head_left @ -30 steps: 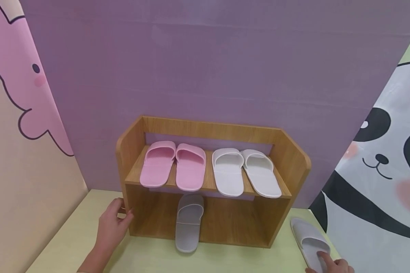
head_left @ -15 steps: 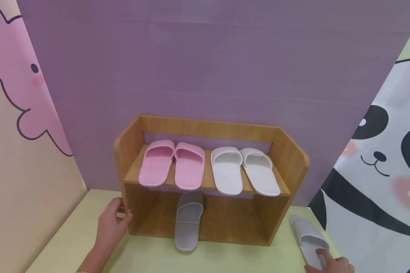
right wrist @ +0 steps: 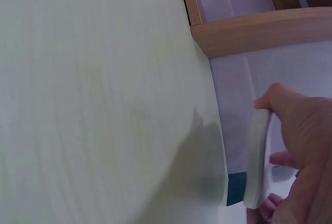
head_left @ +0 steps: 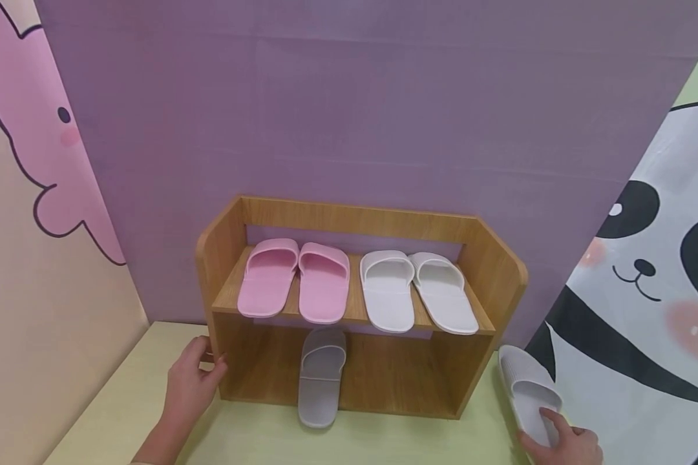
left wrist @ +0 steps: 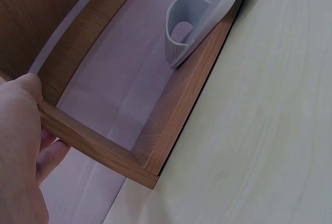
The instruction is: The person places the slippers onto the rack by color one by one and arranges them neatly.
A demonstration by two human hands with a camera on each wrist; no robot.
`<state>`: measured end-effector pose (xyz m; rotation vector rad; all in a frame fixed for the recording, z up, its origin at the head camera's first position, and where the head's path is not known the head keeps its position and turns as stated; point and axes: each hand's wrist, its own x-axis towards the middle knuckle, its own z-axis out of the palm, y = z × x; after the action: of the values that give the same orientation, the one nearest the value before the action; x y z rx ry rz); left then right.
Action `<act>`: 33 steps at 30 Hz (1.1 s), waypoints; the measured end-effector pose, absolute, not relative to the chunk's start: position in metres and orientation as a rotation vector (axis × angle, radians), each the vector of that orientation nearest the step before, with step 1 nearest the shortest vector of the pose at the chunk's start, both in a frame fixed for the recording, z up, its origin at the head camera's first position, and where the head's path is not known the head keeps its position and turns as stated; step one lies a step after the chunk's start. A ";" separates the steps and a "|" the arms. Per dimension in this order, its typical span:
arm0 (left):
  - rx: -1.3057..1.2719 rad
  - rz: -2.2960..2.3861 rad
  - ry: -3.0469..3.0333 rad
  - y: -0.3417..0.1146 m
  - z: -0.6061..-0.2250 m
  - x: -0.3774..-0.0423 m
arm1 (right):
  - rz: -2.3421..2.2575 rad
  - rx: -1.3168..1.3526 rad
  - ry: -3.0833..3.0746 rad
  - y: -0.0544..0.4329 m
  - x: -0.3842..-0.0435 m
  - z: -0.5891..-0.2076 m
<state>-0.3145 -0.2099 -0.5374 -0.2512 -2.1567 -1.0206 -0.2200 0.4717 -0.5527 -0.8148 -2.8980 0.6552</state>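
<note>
A two-tier wooden shoe rack (head_left: 357, 215) stands on the table. My left hand (head_left: 189, 387) grips its left side panel, thumb inside and fingers outside in the left wrist view (left wrist: 15, 130). Right of the rack, my right hand (head_left: 567, 444) pinches a light grey slipper (head_left: 526, 368) by the heel end, thumb on one face and fingers on the other. The right wrist view shows this slipper (right wrist: 257, 156) edge-on, with a shadow on the table beside it. Another grey slipper (head_left: 318, 403) lies on the lower shelf, its heel end jutting past the front edge.
On the upper shelf sit two pink slippers (head_left: 267, 287) at the left and two white slippers (head_left: 388, 303) at the right. A purple backdrop (head_left: 355, 116) rises behind the rack. A panel with a panda picture (head_left: 645, 361) stands close beyond the right hand.
The slipper in my right hand has come up off the table, its toe end now higher and tilted. My left hand stays on the rack's side panel.
</note>
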 end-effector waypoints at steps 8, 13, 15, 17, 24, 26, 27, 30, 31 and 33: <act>-0.262 -1.008 -2.147 -0.210 -0.538 -0.315 | 0.697 -0.751 -2.622 0.447 -0.218 -0.544; -0.266 -1.006 -2.149 -0.209 -0.538 -0.315 | 0.686 -0.674 -2.491 0.435 -0.216 -0.539; -0.266 -1.011 -2.151 -0.209 -0.537 -0.314 | 0.686 -0.645 -2.439 0.429 -0.215 -0.537; -0.262 -1.013 -2.155 -0.209 -0.536 -0.314 | 0.691 -0.620 -2.387 0.424 -0.215 -0.536; -0.245 -1.010 -2.167 -0.209 -0.535 -0.313 | 0.715 -0.505 -2.207 0.414 -0.215 -0.534; -0.245 -1.010 -2.169 -0.209 -0.536 -0.313 | 0.711 -0.498 -2.190 0.411 -0.214 -0.531; -0.244 -1.010 -2.172 -0.209 -0.536 -0.313 | 0.712 -0.505 -2.190 0.409 -0.213 -0.530; -0.243 -1.006 -2.177 -0.209 -0.537 -0.314 | 0.729 -0.545 -2.207 0.404 -0.210 -0.522; -0.245 -1.003 -2.177 -0.209 -0.537 -0.314 | 0.732 -0.564 -2.216 0.402 -0.209 -0.519; -0.248 -0.999 -2.173 -0.209 -0.537 -0.314 | 0.748 -0.564 -2.197 0.398 -0.208 -0.516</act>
<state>-0.3143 -0.2092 -0.5366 -0.2477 -2.1732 -0.9986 -0.2076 0.3978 -0.5157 -0.5644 -2.1969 0.7478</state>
